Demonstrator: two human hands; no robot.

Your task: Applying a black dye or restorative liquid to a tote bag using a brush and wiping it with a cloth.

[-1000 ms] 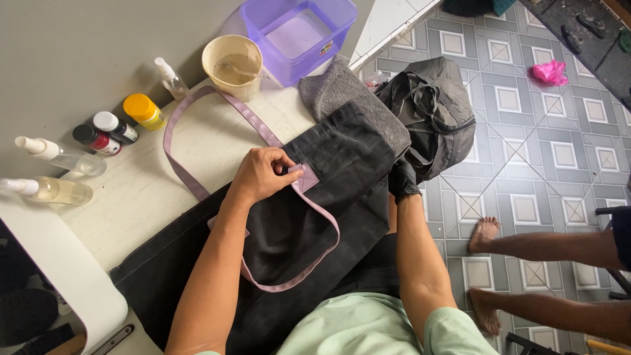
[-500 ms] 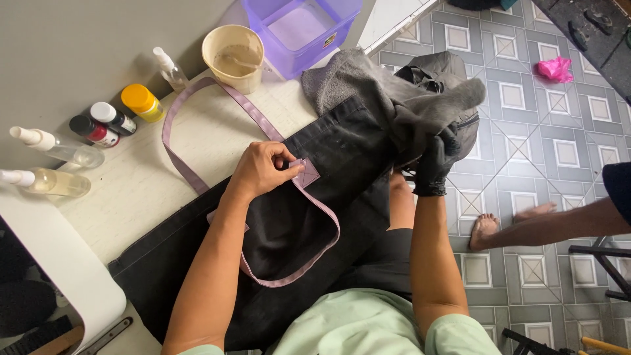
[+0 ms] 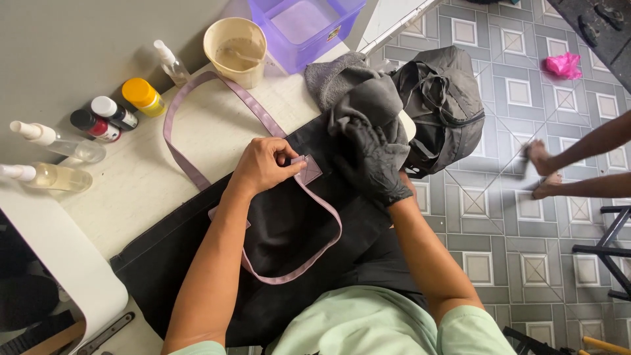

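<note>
Bag: black tote (image 3: 276, 223) lies flat on the white surface (image 3: 131, 190), lilac strap (image 3: 197, 118) looping toward the beige cup (image 3: 235, 49).
Left hand: bare left hand (image 3: 263, 164) pinches the strap's stitched patch (image 3: 307, 169) against the fabric, unmoved from a second ago.
Right hand: gloved right hand (image 3: 371, 164), earlier low at the bag's edge, now sits closed on a grey cloth (image 3: 361, 98) brought onto the tote.
Reading: wiping looks about to begin beside the patch.
Nearby: bottles (image 3: 105, 118) along the wall; dark backpack (image 3: 447, 105) off the surface's edge.

Bag (image 3: 282, 230) on table (image 3: 131, 190); bottles (image 3: 98, 125) left; cup (image 3: 235, 51) behind
</note>
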